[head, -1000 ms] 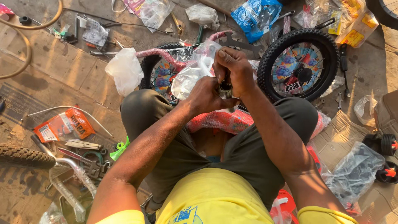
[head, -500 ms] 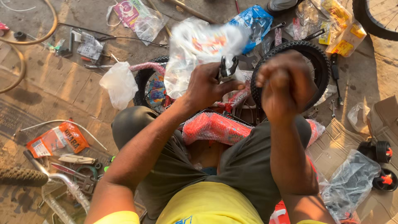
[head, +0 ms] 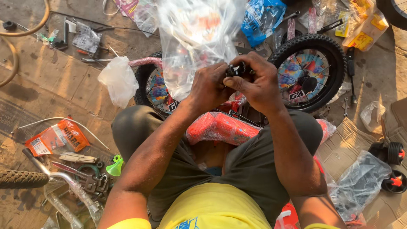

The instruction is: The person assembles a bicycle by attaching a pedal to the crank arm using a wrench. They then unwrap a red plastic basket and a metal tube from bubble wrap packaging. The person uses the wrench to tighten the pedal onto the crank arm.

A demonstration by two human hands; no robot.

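My left hand [head: 210,85] and my right hand [head: 258,82] meet in front of me, both closed on a small black bicycle part [head: 236,69]. A clear plastic bag [head: 195,38] with a red-printed item inside rises above my left hand, which touches its lower end. Under my arms, a red bubble-wrapped bicycle frame [head: 220,127] lies between my knees. Behind it, two small black wheels stand with colourful discs, one on the right [head: 309,72] and one on the left [head: 154,89], partly hidden by the bag.
An orange packet [head: 57,140], tools and a chrome handlebar [head: 72,182] lie on the ground at left. A white bag [head: 118,80], a blue bag [head: 260,17] and yellow packets [head: 362,25] lie beyond. Black training wheels [head: 392,165] and a cardboard sheet [head: 352,135] sit at right.
My right hand, raised apart half a second ago, has come back to meet my left on the black part. The clear bag has lifted higher and now hangs upright.
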